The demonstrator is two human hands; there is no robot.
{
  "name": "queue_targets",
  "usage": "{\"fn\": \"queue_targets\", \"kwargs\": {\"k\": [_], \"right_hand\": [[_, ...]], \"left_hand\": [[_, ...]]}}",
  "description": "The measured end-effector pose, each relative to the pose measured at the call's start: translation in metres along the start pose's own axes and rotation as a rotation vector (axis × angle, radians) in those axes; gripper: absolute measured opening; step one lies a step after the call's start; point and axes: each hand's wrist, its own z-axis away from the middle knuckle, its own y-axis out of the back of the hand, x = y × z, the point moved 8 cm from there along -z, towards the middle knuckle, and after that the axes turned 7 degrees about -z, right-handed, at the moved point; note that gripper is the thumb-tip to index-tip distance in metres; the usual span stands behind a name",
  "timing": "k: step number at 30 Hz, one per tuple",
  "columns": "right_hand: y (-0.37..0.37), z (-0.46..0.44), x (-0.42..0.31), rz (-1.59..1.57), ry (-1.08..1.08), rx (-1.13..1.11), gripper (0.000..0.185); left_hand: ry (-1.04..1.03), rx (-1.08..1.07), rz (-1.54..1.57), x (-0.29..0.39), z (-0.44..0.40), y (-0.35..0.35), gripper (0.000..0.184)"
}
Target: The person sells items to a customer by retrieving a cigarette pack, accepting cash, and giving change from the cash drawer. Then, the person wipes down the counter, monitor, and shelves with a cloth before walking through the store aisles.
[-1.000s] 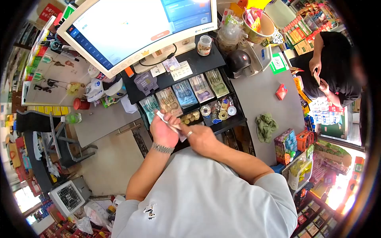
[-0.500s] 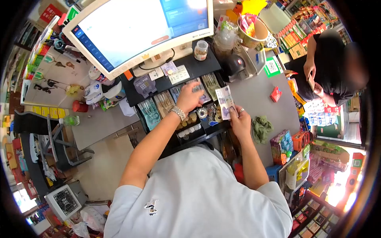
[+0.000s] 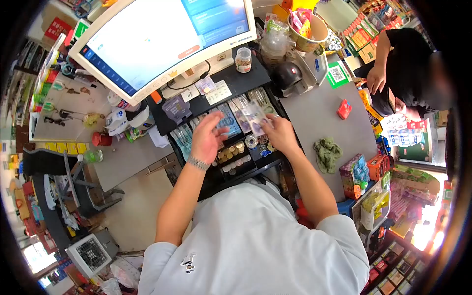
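My right hand pinches a purplish banknote over the purple-note slot of the cash drawer. Above the brown- and blue-note slots is my left hand, its fingers apart and nothing in them; a watch circles that wrist. Blue notes lie in a slot between my hands, and teal notes fill the leftmost one. Gold coins and silver coins sit in the nearer trays, beside a tape roll and keys.
A monitor stands behind the drawer, near a lidded jar. On the right counter are a green cloth and a red packet. Beyond it a person in black holds a phone. A chair stands at left.
My right hand has carried the banknote left, from beside the drawer to over its slots. My left hand has moved left and down, away from the purple notes. The person in black has shifted a hand.
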Motion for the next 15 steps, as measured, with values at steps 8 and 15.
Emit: {"fn": "queue_targets", "kwargs": {"k": [8, 15], "right_hand": [[0.005, -0.001, -0.038, 0.231, 0.209, 0.168, 0.036], [0.113, 0.044, 0.061, -0.036, -0.081, 0.476, 0.027]], "left_hand": [[-0.133, 0.176, 0.063, -0.018, 0.065, 0.070, 0.023], [-0.190, 0.309, -0.102, -0.041, 0.094, 0.094, 0.020]]}}
